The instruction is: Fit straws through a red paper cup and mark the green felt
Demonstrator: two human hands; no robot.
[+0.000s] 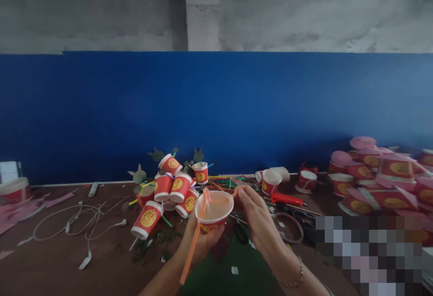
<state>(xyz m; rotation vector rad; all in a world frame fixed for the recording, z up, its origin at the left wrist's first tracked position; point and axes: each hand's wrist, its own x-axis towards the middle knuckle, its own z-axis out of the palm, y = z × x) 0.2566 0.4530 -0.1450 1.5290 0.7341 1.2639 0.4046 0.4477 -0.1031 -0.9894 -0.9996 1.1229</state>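
My left hand [209,239] is wrapped round a red and white paper cup [214,224], its open mouth tilted towards me. An orange drinking straw [191,253] crosses the cup's left rim and hangs down outside. More orange straw shows inside the cup, and a short orange end sticks out at the right rim. The fingers of my right hand [254,217] are pinched on that end. Whether both ends belong to one straw I cannot tell.
Finished-looking cups [163,187] with straws and grey animal cut-outs are piled behind my left hand. A red-handled tool [287,199], a tape ring [290,227] and black scissors-like handles lie right. White earphones [89,224] lie left. Pink-topped cups [395,169] stand far right.
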